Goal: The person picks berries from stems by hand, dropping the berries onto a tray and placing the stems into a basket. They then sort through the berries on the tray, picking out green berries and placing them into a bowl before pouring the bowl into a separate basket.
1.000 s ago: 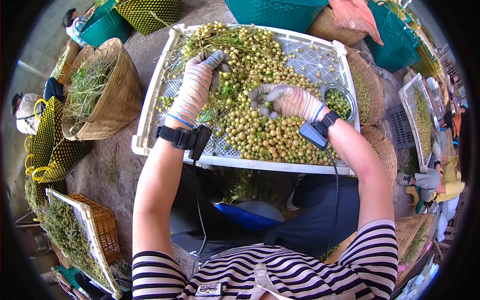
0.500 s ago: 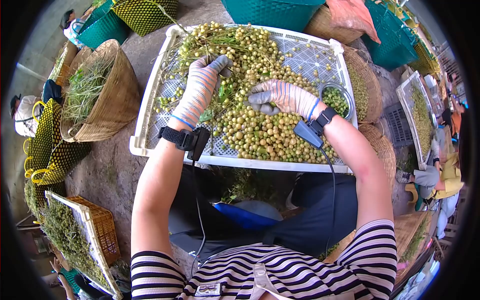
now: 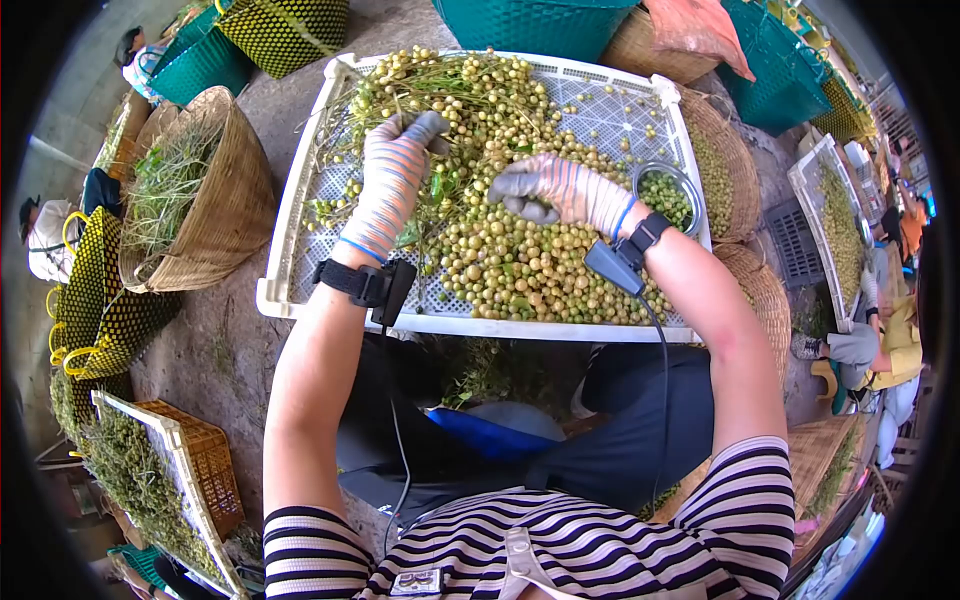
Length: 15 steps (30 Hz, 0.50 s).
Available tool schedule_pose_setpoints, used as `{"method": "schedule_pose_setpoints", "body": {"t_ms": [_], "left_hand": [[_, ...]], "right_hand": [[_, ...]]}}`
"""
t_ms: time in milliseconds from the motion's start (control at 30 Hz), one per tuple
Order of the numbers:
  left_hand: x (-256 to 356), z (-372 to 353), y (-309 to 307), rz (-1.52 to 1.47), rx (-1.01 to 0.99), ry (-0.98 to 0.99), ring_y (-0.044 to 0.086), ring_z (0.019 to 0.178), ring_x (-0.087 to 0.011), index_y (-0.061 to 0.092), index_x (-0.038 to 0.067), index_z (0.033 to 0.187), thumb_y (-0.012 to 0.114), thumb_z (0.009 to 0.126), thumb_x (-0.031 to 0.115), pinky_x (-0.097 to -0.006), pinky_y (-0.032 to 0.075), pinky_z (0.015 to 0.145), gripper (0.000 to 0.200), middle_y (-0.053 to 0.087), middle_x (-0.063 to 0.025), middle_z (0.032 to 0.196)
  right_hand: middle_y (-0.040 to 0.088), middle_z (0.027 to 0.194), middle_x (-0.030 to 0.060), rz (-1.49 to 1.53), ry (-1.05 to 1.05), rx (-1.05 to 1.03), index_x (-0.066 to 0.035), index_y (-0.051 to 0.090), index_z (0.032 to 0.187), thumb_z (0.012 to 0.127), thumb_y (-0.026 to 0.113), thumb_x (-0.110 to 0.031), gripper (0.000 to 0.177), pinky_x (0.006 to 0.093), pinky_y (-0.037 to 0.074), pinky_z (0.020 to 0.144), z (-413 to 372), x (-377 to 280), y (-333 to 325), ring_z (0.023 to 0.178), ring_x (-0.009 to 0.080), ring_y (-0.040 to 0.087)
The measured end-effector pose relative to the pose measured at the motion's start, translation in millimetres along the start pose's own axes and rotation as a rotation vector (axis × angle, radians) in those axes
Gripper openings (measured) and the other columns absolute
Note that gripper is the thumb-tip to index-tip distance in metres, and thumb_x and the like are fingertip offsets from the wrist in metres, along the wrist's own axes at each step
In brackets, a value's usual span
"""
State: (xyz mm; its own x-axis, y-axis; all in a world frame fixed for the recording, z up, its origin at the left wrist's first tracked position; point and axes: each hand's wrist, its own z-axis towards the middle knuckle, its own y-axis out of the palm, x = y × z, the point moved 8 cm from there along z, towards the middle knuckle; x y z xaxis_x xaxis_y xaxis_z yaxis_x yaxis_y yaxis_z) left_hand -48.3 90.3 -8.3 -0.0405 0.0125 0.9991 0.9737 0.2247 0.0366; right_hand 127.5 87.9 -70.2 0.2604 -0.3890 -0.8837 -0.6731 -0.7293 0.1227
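Observation:
A white perforated tray (image 3: 300, 255) lies before me, heaped with small round yellow-green fruit (image 3: 520, 265). Stalky bunches (image 3: 470, 75) cover its far left part. My left hand (image 3: 395, 165), in a striped glove with grey fingertips, pinches a thin stem at the edge of these bunches. My right hand (image 3: 555, 190), gloved alike, hovers low over the loose fruit with its fingers curled in; whatever they enclose is hidden. Just right of that hand, a round container (image 3: 697, 205) on the tray holds smaller green fruit.
Woven baskets (image 3: 230, 215) stand at left, one filled with stalks. Teal baskets (image 3: 530, 30) line the far side. Another fruit-laden tray (image 3: 845, 310) is at right, near a seated person (image 3: 880, 345). A tray of stalks (image 3: 165, 470) rests on an orange crate (image 3: 205, 440) at lower left.
My right hand's fingers have curled in and drawn slightly left. My left hand keeps its pinch near the bunches, shifted a little left with the whole view.

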Motion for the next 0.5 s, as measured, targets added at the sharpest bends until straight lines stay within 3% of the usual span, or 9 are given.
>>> {"method": "schedule_pose_setpoints", "body": {"t_ms": [100,133,167,233,300,333,400,433,500], "left_hand": [[3.2,8.2,-21.5,-0.020,0.063,-0.006,0.033,0.037,-0.0054,0.065,0.005,0.080,0.061,0.083,0.019,-0.0211,0.024,0.037,0.015,0.058,0.0005,0.061],[4.1,8.6,-24.1,-0.047,0.052,-0.003,0.034,0.037,-0.0052,0.065,0.005,0.080,0.062,0.083,0.020,-0.0205,0.025,0.036,0.016,0.058,0.0007,0.060],[6.9,4.9,-25.1,-0.072,0.048,0.001,0.036,0.038,-0.0050,0.064,0.005,0.079,0.063,0.083,0.021,-0.0200,0.026,0.036,0.017,0.057,0.0009,0.059],[21.8,-6.9,-19.6,-0.048,-0.013,0.057,0.037,0.038,-0.0050,0.064,0.005,0.078,0.064,0.082,0.023,-0.0192,0.027,0.035,0.018,0.056,0.0013,0.058],[23.3,-12.8,-21.4,-0.035,-0.008,0.056,0.038,0.038,-0.0051,0.063,0.005,0.078,0.064,0.083,0.023,-0.0194,0.027,0.035,0.019,0.056,0.0017,0.059],[22.3,-14.2,-22.3,-0.013,-0.035,0.048,0.038,0.039,-0.0049,0.063,0.005,0.080,0.064,0.083,0.024,-0.0191,0.028,0.036,0.019,0.056,0.0019,0.059],[12.7,-13.6,-33.3,0.036,-0.068,-0.008,0.041,0.042,-0.0042,0.064,0.007,0.083,0.064,0.083,0.026,-0.0185,0.030,0.039,0.018,0.055,0.0031,0.059],[13.3,-12.4,-38.1,0.002,-0.111,0.063,0.044,0.047,-0.0036,0.064,0.008,0.085,0.064,0.083,0.026,-0.0190,0.033,0.042,0.018,0.058,0.0024,0.062],[12.8,-13.3,-55.3,0.030,0.022,0.071,0.046,0.053,-0.0033,0.064,0.008,0.086,0.064,0.083,0.026,-0.0191,0.036,0.046,0.018,0.060,0.0015,0.065]], "right_hand": [[0.055,0.068,-0.0015,-0.122,-0.108,0.050,-0.005,0.063,0.096,0.082,0.064,-0.030,0.028,0.0159,0.030,0.041,-18.4,-13.9,-37.6,0.046,0.0031,0.041],[0.056,0.069,-0.0007,-0.265,-0.089,0.052,-0.007,0.064,0.097,0.081,0.063,-0.027,0.025,0.0168,0.034,0.043,-21.9,-14.3,-62.4,0.049,0.0043,0.046],[0.060,0.072,0.0027,-0.497,-0.201,0.088,-0.010,0.064,0.096,0.078,0.065,-0.022,0.022,0.0211,0.043,0.050,-27.0,-12.3,-96.5,0.059,0.0089,0.055],[0.063,0.080,0.0066,-1.680,-0.816,0.016,-0.011,0.064,0.097,0.074,0.066,-0.019,0.025,0.0275,0.049,0.061,-63.8,-23.8,-116.0,0.073,0.0164,0.061],[0.065,0.089,0.0082,-0.903,0.493,0.413,-0.010,0.064,0.100,0.071,0.066,-0.019,0.030,0.0321,0.050,0.072,-88.0,8.5,-179.0,0.085,0.0209,0.062],[0.065,0.089,0.0082,-0.908,0.492,0.405,-0.010,0.064,0.100,0.071,0.066,-0.019,0.030,0.0321,0.050,0.072,-89.0,16.0,-184.9,0.085,0.0209,0.062],[0.066,0.094,0.0081,-1.417,0.291,0.290,-0.009,0.065,0.100,0.071,0.064,-0.020,0.031,0.0340,0.049,0.078,-80.9,26.6,-199.1,0.088,0.0225,0.062],[0.067,0.096,0.0088,-1.527,0.240,0.288,-0.008,0.066,0.098,0.072,0.063,-0.019,0.028,0.0341,0.048,0.080,-75.5,29.3,-199.3,0.090,0.0227,0.062],[0.065,0.093,0.0121,-1.458,0.209,0.554,-0.011,0.066,0.093,0.072,0.062,-0.023,0.025,0.0367,0.048,0.076,-71.2,-4.3,-176.1,0.089,0.0286,0.061]]}}
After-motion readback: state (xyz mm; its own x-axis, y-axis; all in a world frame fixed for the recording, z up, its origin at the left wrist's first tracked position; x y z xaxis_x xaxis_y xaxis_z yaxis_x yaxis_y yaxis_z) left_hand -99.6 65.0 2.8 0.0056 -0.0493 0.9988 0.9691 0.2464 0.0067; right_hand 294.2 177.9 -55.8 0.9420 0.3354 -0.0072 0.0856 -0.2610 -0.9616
